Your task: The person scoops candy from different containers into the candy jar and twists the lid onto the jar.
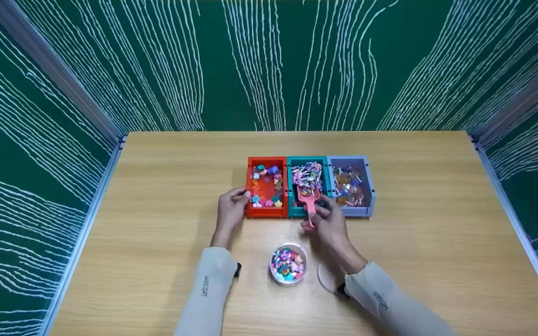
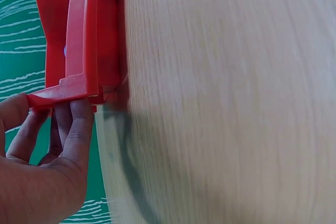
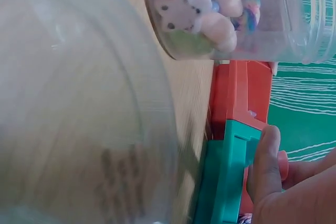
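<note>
My right hand (image 1: 332, 226) pinches the handle of a small pink scoop (image 1: 309, 199) over the teal bin (image 1: 291, 201). The scoop's bowl holds a colourful swirled piece and sits against a heap of striped lollipop charms (image 1: 307, 175). At the left, my left hand (image 1: 231, 210) holds the side wall of the red bin (image 1: 266, 212), thumb at the rim and fingers along the outside. Small coloured star and animal charms (image 1: 269, 203) lie in the red bin. In the right wrist view, the thumb (image 3: 266, 156) hides most of the scoop.
A clear round jar (image 1: 288, 263) of mixed charms stands in front of the bins. Beside it, under my right forearm, lies a clear round lid (image 1: 329, 277). The lavender bin (image 1: 369, 205) with translucent pieces adjoins the teal one. Green panels (image 1: 292, 65) surround the wooden table (image 1: 157, 186).
</note>
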Motion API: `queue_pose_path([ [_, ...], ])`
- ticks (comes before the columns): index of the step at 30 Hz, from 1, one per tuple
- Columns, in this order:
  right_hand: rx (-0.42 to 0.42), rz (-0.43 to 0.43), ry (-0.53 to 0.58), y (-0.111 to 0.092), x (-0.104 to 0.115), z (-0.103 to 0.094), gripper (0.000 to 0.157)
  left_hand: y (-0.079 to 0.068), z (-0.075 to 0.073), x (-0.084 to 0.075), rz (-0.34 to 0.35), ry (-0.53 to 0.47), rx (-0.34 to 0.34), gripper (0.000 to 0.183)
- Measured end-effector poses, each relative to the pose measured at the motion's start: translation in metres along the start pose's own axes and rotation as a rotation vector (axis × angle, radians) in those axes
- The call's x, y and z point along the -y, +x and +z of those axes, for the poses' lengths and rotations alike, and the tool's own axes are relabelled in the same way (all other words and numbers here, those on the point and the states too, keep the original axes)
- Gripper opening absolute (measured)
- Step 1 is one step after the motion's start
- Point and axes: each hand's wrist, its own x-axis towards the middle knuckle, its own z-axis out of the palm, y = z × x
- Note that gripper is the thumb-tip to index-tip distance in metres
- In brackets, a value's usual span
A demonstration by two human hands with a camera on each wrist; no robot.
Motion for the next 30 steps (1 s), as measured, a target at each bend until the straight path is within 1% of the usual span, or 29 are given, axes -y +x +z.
queue_pose_path([
  [4,0.002,0.016,-0.024,0.0017,-0.0006,0.0001,0.066,0.0,0.0004,0.0,-0.004,-0.003,-0.006,0.027],
  [10,0.003,0.015,-0.036,0.0017,-0.0062,-0.0029,0.068,-0.0002,0.0009,-0.0002,-0.007,0.007,0.0,0.027],
  [14,0.002,0.002,-0.061,0.0014,-0.0074,-0.0045,0.069,0.0003,0.001,0.0003,-0.015,0.007,0.0,0.027],
  [19,0.009,-0.022,-0.08,0.001,-0.0072,-0.0072,0.068,0.0004,0.0009,-0.0005,-0.007,0.003,0.002,0.027],
  [23,0.009,-0.028,-0.076,0.0001,-0.008,-0.0076,0.069,0.0,0.0007,-0.0007,-0.004,0.003,0.004,0.028],
  [27,0.004,-0.051,-0.046,0.0006,-0.0087,-0.0056,0.068,0.0007,0.0003,0.0001,-0.013,-0.014,0.006,0.028],
  [30,0.012,-0.041,-0.014,0.0026,-0.0087,-0.0039,0.068,0.0009,0.0004,0.0007,-0.022,-0.027,0.007,0.028],
])
